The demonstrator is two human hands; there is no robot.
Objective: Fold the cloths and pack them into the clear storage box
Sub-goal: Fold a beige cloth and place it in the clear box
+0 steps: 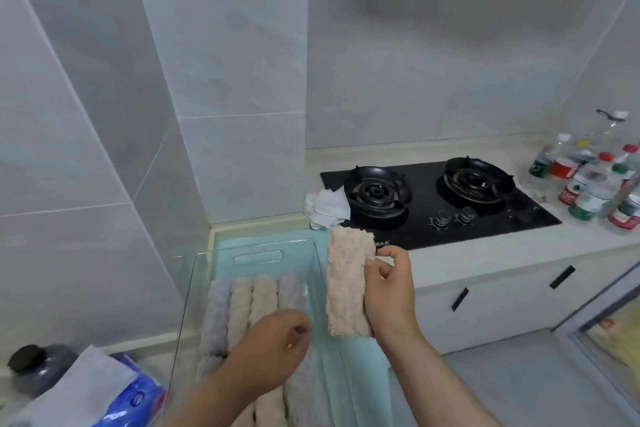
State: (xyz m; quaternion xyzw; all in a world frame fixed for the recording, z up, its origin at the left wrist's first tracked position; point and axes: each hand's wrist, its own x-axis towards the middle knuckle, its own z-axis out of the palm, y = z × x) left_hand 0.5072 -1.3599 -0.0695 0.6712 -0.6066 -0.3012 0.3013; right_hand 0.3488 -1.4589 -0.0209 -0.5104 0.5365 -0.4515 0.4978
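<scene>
The clear storage box (pixel 194 288) sits on a pale green mat on the counter, holding several folded fluffy cloths (pixel 242 305) in grey and pink, standing in rows. My right hand (pixel 388 291) grips a folded pink cloth (pixel 346 281), held upright just right of the box's right wall. Over the packed cloths inside the box hovers my left hand (pixel 277 343), its fingers curled in; whether it holds anything is hidden.
A black two-burner gas hob (pixel 440 198) lies behind the box to the right, with a crumpled white rag (pixel 327 206) at its left edge. Several bottles (pixel 588 177) crowd the far right. A blue packet (pixel 135 399) and a dark jar (pixel 38 367) sit at lower left.
</scene>
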